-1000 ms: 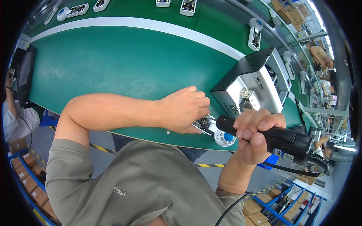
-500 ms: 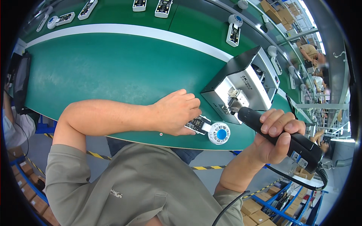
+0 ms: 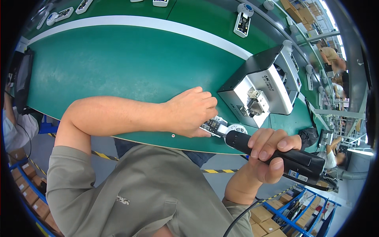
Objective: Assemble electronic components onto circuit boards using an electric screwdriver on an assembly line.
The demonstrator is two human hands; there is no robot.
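Note:
On the near edge of the green table, my left hand [image 3: 193,112] is closed round a small white device whose black circuit board [image 3: 214,125] lies uncovered. The device's round white vented head [image 3: 238,128] points right, partly covered by the tool. Wrapped in the fingers of my right hand [image 3: 270,152] is a black electric screwdriver [image 3: 306,162]. Its nose is over the joint between board and round head; the bit itself is hidden. Beyond my hands stands a silver and black screw feeder [image 3: 256,85], with a metal pick-up fixture [image 3: 256,103] on its front.
A tiny round piece [image 3: 173,135] lies by my left wrist. Behind a white rail [image 3: 138,20], more devices [image 3: 242,24] sit on a green conveyor. A black bag [image 3: 308,137] is at the table's right end. Other people work at the far left and right.
My right hand has carried the screwdriver left, away from the screw feeder's fixture to above the device. My left hand keeps its hold, and the whole view has shifted slightly.

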